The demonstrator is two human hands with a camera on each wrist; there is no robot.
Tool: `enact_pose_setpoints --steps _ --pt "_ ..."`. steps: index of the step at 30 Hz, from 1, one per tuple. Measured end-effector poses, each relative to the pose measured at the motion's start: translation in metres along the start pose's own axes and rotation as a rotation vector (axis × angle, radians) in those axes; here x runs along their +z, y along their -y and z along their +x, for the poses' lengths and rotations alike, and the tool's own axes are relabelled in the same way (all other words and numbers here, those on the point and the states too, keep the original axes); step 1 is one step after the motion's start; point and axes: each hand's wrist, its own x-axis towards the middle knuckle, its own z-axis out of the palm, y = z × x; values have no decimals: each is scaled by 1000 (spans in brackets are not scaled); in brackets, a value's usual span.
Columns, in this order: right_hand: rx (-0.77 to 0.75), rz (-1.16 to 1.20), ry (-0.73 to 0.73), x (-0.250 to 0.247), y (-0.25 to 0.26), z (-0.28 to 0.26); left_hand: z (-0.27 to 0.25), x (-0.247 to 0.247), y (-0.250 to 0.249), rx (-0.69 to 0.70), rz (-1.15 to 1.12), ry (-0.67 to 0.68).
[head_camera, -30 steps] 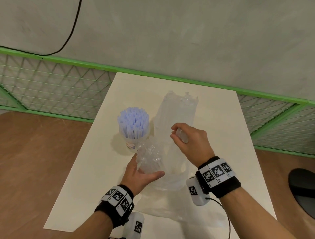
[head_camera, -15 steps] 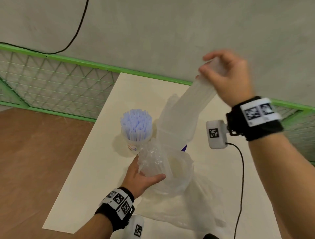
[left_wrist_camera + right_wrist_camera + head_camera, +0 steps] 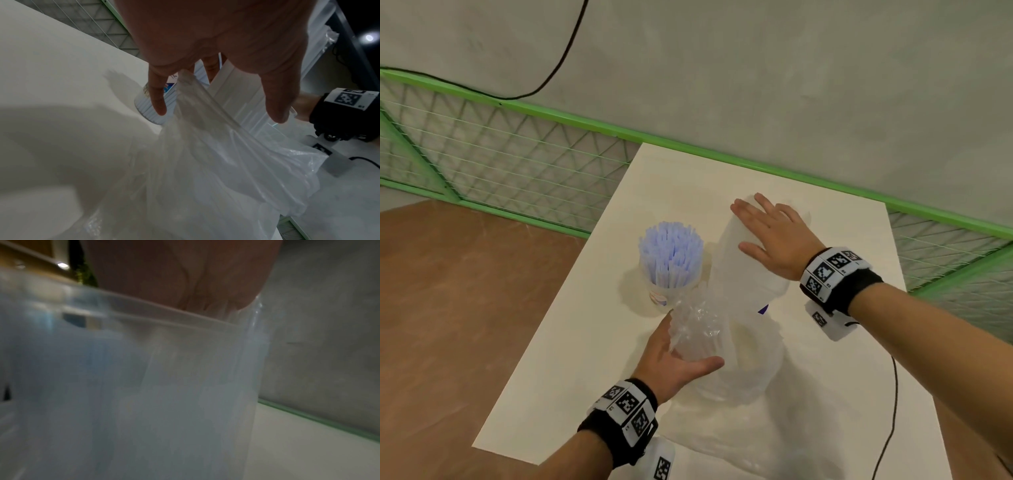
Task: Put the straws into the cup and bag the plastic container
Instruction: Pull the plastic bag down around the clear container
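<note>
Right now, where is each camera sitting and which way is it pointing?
Head: worn high, looks down at table, cup of straws; shows both forearms, left hand, right hand.
Left wrist: looks along fingers at bag, cup, table.
Right wrist: under palm, faces container; beyond it, wall.
Shared: head and left wrist both show cup, bag, right wristband.

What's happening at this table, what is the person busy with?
A person is packing a tall plastic container into a thin plastic bag. The left hand grips the bunched bag edge, while the right hand lies flat on the container's top, pressing it down. The straws already stand in the cup beside it.
</note>
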Motion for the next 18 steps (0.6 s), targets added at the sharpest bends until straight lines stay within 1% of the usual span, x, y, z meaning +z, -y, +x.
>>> enact_pose_setpoints --steps 2,4,6,10,12,15,16,18 --pt "-9 -32 31 -2 2 -1 1 0 -1 -5 0 -2" --pt "8 -74 33 -5 4 3 2 0 -1 -6 8 -7" --pt "53 -102 12 -8 6 11 2 0 -2 -5 14 -11" --pt "150 -139 18 -7 10 25 4 -1 -2 6 36 -13" --pt "153 -130 -22 -8 11 27 5 -1 -3 23 54 -18" --pt "156 -26 -102 -12 8 27 5 -2 -4 43 68 -23" --pt "155 -27 -101 -11 7 27 5 -2 -3 45 67 -22" --pt "134 -85 -36 -7 8 26 6 -2 -2 41 68 -22"
